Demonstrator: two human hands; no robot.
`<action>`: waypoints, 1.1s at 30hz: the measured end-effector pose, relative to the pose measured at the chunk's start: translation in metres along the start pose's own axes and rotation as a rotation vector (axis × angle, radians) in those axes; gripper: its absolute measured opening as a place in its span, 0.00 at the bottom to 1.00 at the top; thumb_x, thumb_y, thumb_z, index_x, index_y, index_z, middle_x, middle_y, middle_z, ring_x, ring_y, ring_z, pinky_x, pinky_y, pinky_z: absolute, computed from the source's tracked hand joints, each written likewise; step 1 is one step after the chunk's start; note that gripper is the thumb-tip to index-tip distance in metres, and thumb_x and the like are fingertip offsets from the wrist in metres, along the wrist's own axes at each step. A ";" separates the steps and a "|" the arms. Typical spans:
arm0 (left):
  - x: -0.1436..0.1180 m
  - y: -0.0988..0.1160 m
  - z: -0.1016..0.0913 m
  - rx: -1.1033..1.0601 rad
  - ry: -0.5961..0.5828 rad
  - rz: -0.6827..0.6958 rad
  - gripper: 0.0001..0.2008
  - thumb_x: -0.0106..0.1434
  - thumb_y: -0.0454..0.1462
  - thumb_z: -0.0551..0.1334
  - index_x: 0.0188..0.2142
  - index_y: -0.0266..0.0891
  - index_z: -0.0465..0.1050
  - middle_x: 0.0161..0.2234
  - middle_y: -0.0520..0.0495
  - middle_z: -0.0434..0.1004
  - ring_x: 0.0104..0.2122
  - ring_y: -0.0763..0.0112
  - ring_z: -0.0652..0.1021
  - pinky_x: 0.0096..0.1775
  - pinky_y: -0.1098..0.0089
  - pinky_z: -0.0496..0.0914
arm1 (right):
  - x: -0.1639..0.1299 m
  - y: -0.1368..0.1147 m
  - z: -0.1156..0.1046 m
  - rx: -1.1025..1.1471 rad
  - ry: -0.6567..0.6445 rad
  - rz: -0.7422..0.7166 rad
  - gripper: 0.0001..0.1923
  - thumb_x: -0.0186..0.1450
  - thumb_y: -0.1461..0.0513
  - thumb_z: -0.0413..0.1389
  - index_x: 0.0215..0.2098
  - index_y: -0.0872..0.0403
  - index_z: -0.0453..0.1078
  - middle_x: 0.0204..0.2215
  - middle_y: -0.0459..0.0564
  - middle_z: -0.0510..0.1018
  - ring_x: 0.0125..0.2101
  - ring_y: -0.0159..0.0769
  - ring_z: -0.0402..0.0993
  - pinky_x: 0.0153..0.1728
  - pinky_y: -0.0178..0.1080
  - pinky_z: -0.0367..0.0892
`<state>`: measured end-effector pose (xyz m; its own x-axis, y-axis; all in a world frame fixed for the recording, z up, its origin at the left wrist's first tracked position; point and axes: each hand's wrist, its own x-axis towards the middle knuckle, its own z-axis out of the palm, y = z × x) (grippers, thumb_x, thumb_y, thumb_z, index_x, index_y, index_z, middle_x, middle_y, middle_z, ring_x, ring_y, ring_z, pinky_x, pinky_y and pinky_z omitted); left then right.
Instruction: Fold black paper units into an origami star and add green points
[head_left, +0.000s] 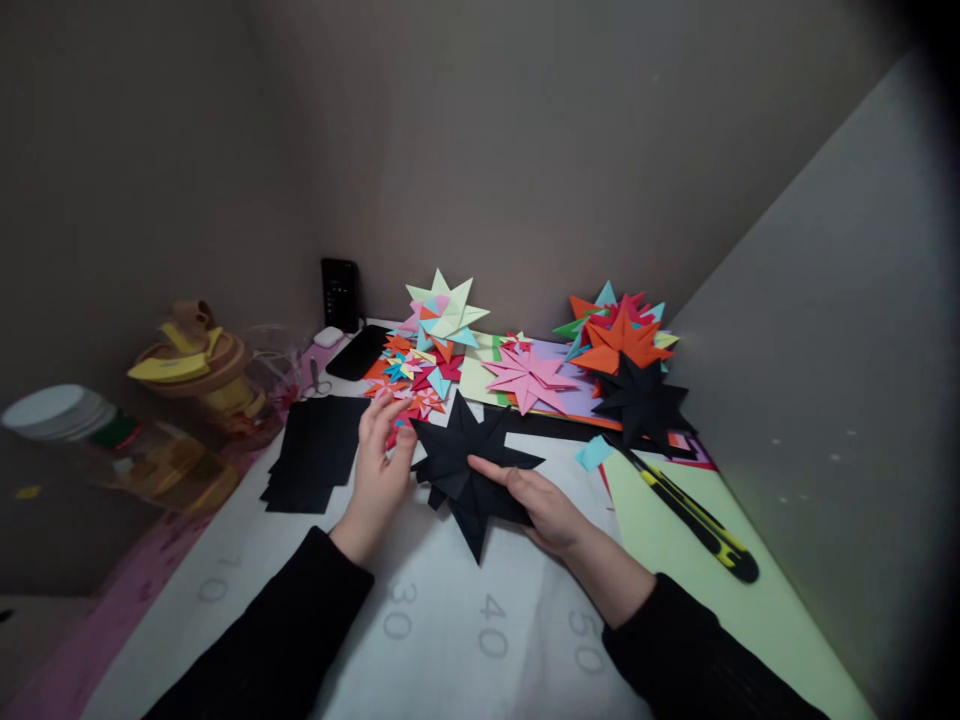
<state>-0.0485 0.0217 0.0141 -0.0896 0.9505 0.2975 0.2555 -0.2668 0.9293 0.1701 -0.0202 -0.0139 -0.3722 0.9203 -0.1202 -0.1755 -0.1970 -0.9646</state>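
Note:
A black folded paper star (pixel 457 462) with several long points is held up over the white table mat. My right hand (pixel 551 510) grips it from the right, thumb lying across its middle and the other fingers hidden underneath. Just left of the star is my left hand (pixel 379 470), its fingers bent but apart, with nothing seen between them. The left thumb is close to one of the star's points; whether they touch I cannot tell. Behind my left hand lies a stack of black paper sheets (pixel 311 455).
Finished stars include a pink star (pixel 529 380), a pale green star (pixel 448 308), an orange star (pixel 622 340) and another black star (pixel 645 400). A yellow-black utility knife (pixel 701 520) lies at right. Leftward stand a white-lidded bottle (pixel 161 465) and a yellow-brown cup (pixel 199 365). Grey walls surround the table.

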 end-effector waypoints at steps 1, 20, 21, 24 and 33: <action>0.000 -0.002 -0.001 0.106 -0.007 0.099 0.17 0.66 0.46 0.55 0.48 0.44 0.73 0.62 0.44 0.57 0.62 0.56 0.59 0.60 0.57 0.55 | 0.000 0.000 0.000 0.008 0.002 0.003 0.26 0.66 0.45 0.50 0.54 0.51 0.70 0.57 0.52 0.70 0.59 0.48 0.62 0.62 0.54 0.48; -0.012 0.009 0.009 0.814 -0.339 0.508 0.30 0.58 0.55 0.59 0.59 0.56 0.63 0.69 0.42 0.39 0.63 0.27 0.35 0.51 0.26 0.35 | 0.002 0.006 0.005 -0.091 -0.061 -0.021 0.24 0.66 0.45 0.49 0.53 0.48 0.71 0.56 0.48 0.71 0.60 0.47 0.60 0.63 0.54 0.45; -0.012 0.008 0.009 0.813 -0.372 0.509 0.30 0.58 0.55 0.59 0.59 0.56 0.64 0.69 0.42 0.39 0.63 0.27 0.36 0.50 0.26 0.35 | 0.001 0.006 0.005 -0.100 -0.066 -0.023 0.25 0.67 0.45 0.47 0.53 0.48 0.71 0.57 0.48 0.71 0.60 0.47 0.60 0.63 0.54 0.45; -0.014 0.010 0.012 0.802 -0.396 0.501 0.32 0.57 0.55 0.60 0.60 0.56 0.62 0.69 0.41 0.37 0.63 0.27 0.34 0.50 0.26 0.35 | 0.001 0.007 0.007 -0.064 -0.083 0.001 0.33 0.66 0.40 0.40 0.53 0.49 0.71 0.57 0.50 0.71 0.61 0.47 0.59 0.62 0.53 0.47; -0.024 0.014 0.014 0.641 -0.562 0.572 0.37 0.53 0.62 0.57 0.60 0.55 0.62 0.69 0.43 0.41 0.64 0.31 0.36 0.54 0.32 0.29 | 0.003 0.002 0.014 0.066 -0.099 0.019 0.51 0.55 0.30 0.31 0.43 0.55 0.78 0.48 0.56 0.78 0.60 0.52 0.60 0.62 0.52 0.46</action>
<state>-0.0292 -0.0023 0.0165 0.6292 0.6886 0.3605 0.5990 -0.7251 0.3396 0.1555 -0.0223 -0.0131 -0.4638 0.8789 -0.1110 -0.2258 -0.2384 -0.9445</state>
